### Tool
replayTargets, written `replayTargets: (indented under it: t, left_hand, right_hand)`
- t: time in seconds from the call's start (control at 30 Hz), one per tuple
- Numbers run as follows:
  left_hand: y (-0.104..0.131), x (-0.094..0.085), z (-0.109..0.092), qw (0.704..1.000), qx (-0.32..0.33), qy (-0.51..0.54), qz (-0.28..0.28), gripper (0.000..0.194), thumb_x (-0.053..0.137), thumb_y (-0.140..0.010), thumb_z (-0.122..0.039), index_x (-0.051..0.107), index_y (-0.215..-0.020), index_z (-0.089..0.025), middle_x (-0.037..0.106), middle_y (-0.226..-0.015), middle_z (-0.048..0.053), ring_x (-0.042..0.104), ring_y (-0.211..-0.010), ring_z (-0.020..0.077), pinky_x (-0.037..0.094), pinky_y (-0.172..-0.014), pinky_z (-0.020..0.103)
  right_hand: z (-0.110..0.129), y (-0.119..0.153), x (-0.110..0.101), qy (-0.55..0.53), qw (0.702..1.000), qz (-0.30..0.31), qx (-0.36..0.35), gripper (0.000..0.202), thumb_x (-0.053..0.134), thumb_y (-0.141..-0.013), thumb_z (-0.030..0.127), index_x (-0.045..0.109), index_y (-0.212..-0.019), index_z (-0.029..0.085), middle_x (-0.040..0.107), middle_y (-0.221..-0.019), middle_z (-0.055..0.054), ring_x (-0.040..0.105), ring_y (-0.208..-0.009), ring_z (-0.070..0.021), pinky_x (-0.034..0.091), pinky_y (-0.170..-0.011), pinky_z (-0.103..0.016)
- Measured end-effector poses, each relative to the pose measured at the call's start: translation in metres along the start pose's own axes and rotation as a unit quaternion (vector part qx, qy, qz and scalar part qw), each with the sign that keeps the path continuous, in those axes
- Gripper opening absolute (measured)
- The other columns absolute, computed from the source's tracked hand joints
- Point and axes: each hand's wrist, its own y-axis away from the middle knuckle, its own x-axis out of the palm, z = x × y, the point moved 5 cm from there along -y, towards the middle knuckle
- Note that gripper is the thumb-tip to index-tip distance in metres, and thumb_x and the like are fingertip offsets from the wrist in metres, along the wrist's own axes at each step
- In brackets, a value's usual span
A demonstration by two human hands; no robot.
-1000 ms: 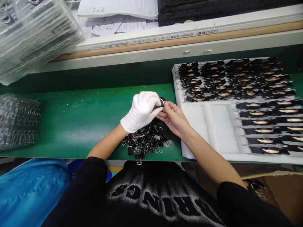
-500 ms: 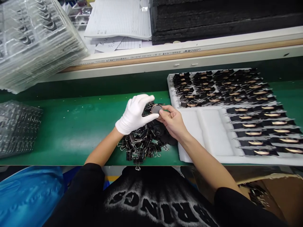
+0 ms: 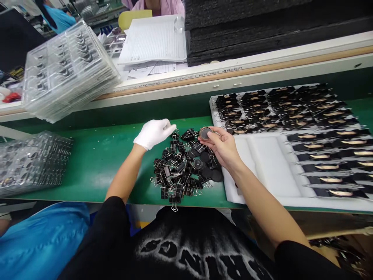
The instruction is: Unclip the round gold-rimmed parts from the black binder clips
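One dark round disc (image 3: 204,133) shows in our head view, held in the closed pinch of our bare right hand (image 3: 223,147). Left of that, our gloved left hand (image 3: 154,133) is half curled; we cannot tell whether it holds anything. Black binder clips (image 3: 176,168) lie heaped on the green bench (image 3: 96,163), between the hands and nearer us; a white foam tray (image 3: 272,161) sits right of our right hand.

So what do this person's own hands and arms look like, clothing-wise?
The left hand wears a white glove reaching the wrist, while the right hand is ungloved. The sleeves are black and short, leaving both forearms uncovered.
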Motion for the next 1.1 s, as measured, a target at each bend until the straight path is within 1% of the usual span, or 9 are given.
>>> replayTargets:
  t: [0.1, 0.27, 0.43, 0.53, 0.6, 0.73, 0.87, 0.97, 1.1]
  left_hand:
    - [-0.005, 0.025, 0.008, 0.989, 0.033, -0.1, 0.1, 0.044, 0.055, -0.096, -0.062, 0.063, -0.082, -0.021, 0.064, -0.068, 0.002, 0.051, -0.06, 0.0172, 0.024, -0.058, 0.029]
    - [-0.003, 0.037, 0.011, 0.983, 0.123, -0.07, 0.116, 0.048, 0.051, -0.1, -0.055, 0.055, -0.067, -0.02, 0.053, -0.061, 0.0, 0.042, -0.057, 0.0137, 0.022, -0.06, 0.03]
    - [0.007, 0.013, 0.003, 0.981, 0.061, 0.181, -0.02, 0.054, 0.061, -0.095, -0.055, 0.048, -0.058, -0.018, 0.046, -0.055, -0.003, 0.038, -0.055, 0.0093, 0.028, -0.057, 0.027]
    - [0.023, 0.021, -0.02, 0.94, -0.02, 0.325, -0.101, 0.05, 0.062, -0.095, -0.057, 0.053, -0.063, -0.019, 0.051, -0.053, -0.003, 0.043, -0.05, 0.0091, 0.034, -0.053, 0.025]
    - [0.033, 0.032, -0.037, 0.928, -0.036, 0.352, -0.119, 0.05, 0.06, -0.096, -0.057, 0.055, -0.064, -0.019, 0.056, -0.054, -0.002, 0.047, -0.049, 0.0092, 0.038, -0.053, 0.025]
    - [0.044, 0.035, -0.057, 0.969, 0.056, 0.198, -0.137, 0.051, 0.057, -0.097, -0.055, 0.056, -0.06, -0.019, 0.057, -0.054, -0.001, 0.049, -0.051, 0.0095, 0.035, -0.056, 0.026]
    - [0.04, 0.027, -0.042, 0.993, 0.056, 0.045, -0.089, 0.042, 0.065, -0.088, -0.061, 0.061, -0.077, -0.02, 0.059, -0.054, -0.003, 0.053, -0.051, 0.0127, 0.03, -0.055, 0.027]
    - [0.039, 0.031, -0.04, 0.993, 0.115, 0.022, 0.0, 0.041, 0.057, -0.093, -0.058, 0.059, -0.074, -0.021, 0.058, -0.054, -0.002, 0.05, -0.049, 0.0134, 0.025, -0.053, 0.027]
    - [0.04, 0.033, -0.045, 0.986, 0.165, 0.019, -0.015, 0.048, 0.052, -0.094, -0.055, 0.048, -0.06, -0.021, 0.047, -0.048, -0.001, 0.041, -0.044, 0.0125, 0.02, -0.052, 0.029]
  right_hand:
    - [-0.005, -0.001, -0.002, 0.004, 1.0, 0.003, 0.024, 0.047, 0.093, -0.068, 0.05, 0.07, -0.099, 0.024, 0.081, -0.093, -0.003, 0.079, -0.084, -0.0198, 0.065, -0.088, -0.039]
    - [-0.009, 0.002, 0.002, 0.028, 0.998, 0.041, 0.048, 0.048, 0.091, -0.071, 0.052, 0.072, -0.104, 0.023, 0.081, -0.098, -0.005, 0.078, -0.089, -0.0201, 0.063, -0.091, -0.039]
    - [-0.011, 0.011, 0.013, 0.078, 0.984, 0.148, 0.067, 0.043, 0.089, -0.076, 0.052, 0.077, -0.103, 0.02, 0.081, -0.11, -0.01, 0.077, -0.097, -0.0223, 0.064, -0.087, -0.037]
    - [-0.012, 0.018, 0.02, 0.102, 0.974, 0.198, 0.046, 0.036, 0.087, -0.079, 0.049, 0.08, -0.1, 0.021, 0.075, -0.127, -0.013, 0.074, -0.111, -0.0261, 0.066, -0.08, -0.035]
    - [-0.012, 0.021, 0.022, 0.113, 0.97, 0.211, 0.036, 0.033, 0.086, -0.081, 0.046, 0.08, -0.101, 0.021, 0.076, -0.122, -0.012, 0.075, -0.107, -0.025, 0.066, -0.075, -0.033]
    - [-0.014, 0.023, 0.021, 0.111, 0.971, 0.21, 0.037, 0.032, 0.086, -0.081, 0.044, 0.08, -0.102, 0.02, 0.078, -0.112, -0.008, 0.077, -0.088, -0.0185, 0.066, -0.075, -0.032]
    - [-0.014, 0.024, 0.02, 0.1, 0.97, 0.216, 0.044, 0.032, 0.089, -0.078, 0.043, 0.079, -0.098, 0.021, 0.077, -0.11, -0.007, 0.077, -0.085, -0.0169, 0.066, -0.075, -0.031]
    - [-0.014, 0.026, 0.022, 0.102, 0.964, 0.24, 0.049, 0.027, 0.088, -0.08, 0.04, 0.079, -0.098, 0.022, 0.078, -0.102, -0.004, 0.077, -0.084, -0.0165, 0.066, -0.077, -0.031]
    - [-0.014, 0.029, 0.023, 0.107, 0.959, 0.255, 0.063, 0.027, 0.088, -0.08, 0.039, 0.079, -0.099, 0.022, 0.079, -0.093, -0.004, 0.078, -0.082, -0.0173, 0.067, -0.08, -0.034]
